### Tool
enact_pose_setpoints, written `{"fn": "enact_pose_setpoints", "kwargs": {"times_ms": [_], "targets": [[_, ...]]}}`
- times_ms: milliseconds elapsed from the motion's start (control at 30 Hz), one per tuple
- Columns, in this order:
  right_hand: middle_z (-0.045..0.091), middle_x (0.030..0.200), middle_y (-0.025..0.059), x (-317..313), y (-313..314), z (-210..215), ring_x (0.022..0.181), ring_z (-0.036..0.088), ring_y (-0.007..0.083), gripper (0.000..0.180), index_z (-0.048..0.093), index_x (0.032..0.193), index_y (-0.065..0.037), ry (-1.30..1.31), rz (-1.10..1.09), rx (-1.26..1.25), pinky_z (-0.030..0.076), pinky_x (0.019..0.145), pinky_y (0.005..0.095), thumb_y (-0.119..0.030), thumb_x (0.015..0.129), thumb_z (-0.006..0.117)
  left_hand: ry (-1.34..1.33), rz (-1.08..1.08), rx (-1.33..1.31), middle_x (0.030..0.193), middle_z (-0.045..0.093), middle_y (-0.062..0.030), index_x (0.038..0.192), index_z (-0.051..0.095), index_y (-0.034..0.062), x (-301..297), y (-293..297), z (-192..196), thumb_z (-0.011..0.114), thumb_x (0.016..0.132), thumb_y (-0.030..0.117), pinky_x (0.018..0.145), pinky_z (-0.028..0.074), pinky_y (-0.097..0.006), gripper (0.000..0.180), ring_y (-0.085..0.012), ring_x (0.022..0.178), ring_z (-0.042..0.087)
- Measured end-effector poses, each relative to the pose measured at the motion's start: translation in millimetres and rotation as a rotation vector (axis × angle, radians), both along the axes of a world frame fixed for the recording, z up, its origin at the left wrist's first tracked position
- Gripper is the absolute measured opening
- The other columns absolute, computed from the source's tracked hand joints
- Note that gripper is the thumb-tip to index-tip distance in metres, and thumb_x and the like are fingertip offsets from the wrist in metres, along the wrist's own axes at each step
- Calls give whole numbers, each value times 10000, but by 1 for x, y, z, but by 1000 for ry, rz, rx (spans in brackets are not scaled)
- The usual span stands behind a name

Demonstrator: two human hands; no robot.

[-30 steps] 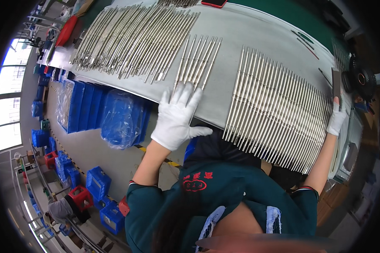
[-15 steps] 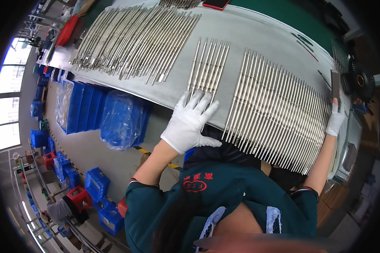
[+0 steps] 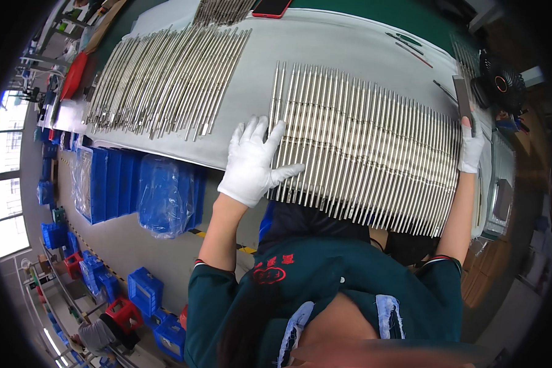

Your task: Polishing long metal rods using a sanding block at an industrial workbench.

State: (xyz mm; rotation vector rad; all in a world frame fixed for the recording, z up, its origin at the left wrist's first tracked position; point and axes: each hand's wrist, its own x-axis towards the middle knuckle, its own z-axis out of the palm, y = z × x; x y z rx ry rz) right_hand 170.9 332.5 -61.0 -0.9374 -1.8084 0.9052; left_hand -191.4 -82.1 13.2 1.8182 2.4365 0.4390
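Thin silvery metal rods [image 3: 362, 144] lie side by side in one wide row on the table in front of me. My left hand [image 3: 251, 162], in a white glove, is at the row's left end. Its fingers are spread, with the thumb reaching over the rods and the forefinger against the outermost ones. At the right end, my right hand [image 3: 471, 147] lies edge-on along the last rods, one bare fingertip stretched out to the near end of a flat grey bar [image 3: 460, 92]. The other right fingers are mostly hidden.
A looser batch of rods [image 3: 165, 80] lies at the table's left, with more rods [image 3: 224, 10] behind. A red-edged phone [image 3: 271, 7], thin tools [image 3: 414, 52] and a black fan [image 3: 502, 83] are farther back. Blue crates [image 3: 113, 184] stand below the left edge.
The small separate group of rods has slid right under my left hand and now adjoins the wide row. My right hand stays by the bar. The whole view has shifted.
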Motion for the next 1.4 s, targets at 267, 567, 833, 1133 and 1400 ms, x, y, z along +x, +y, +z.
{"fn": "enact_pose_setpoints", "kwargs": {"times_ms": [267, 567, 833, 1133, 1400], "targets": [[664, 1395, 73, -14, -17, 17, 1251, 605, 150, 519, 605, 1441, -44, -45, -74, 18, 412, 1101, 286, -269, 991, 731, 28, -21, 30, 1390, 507, -383, 1456, 498, 11, 11, 5, 3, 762, 803, 618, 1151, 367, -582, 930, -535, 1321, 486], [673, 1373, 98, -26, -28, 19, 1239, 625, 174, 556, 623, 1424, -76, -200, -11, 197, 452, 1075, 311, -285, 937, 790, 80, -24, -27, 1438, 489, -352, 1469, 501, 19, 20, 4, 3, 748, 795, 634, 1173, 303, -603, 945, -518, 1375, 441], [654, 1394, 79, -17, -20, 18, 1237, 603, 145, 523, 597, 1437, -17, 1, -66, 21, 419, 1098, 288, -243, 987, 739, -101, -407, -36, 1494, 480, -237, 1511, 457, 74, 82, 15, -1, 809, 636, 700, 1188, 245, -625, 1132, -430, 1433, 417], [646, 1408, 84, -18, -21, 18, 1265, 589, 150, 518, 594, 1437, -11, 33, -21, 5, 407, 1109, 288, -230, 989, 734, -87, -439, -45, 1505, 473, -229, 1515, 451, 73, 86, 21, 0, 770, 688, 694, 1200, 244, -609, 1082, -421, 1441, 412], [648, 1401, 88, -21, -24, 21, 1263, 589, 154, 519, 604, 1433, -22, 29, -37, 2, 408, 1106, 285, -223, 977, 749, -122, -528, -30, 1473, 476, -216, 1491, 464, 66, 103, 39, -2, 795, 704, 634, 1193, 284, -570, 1026, -420, 1428, 414]]}}
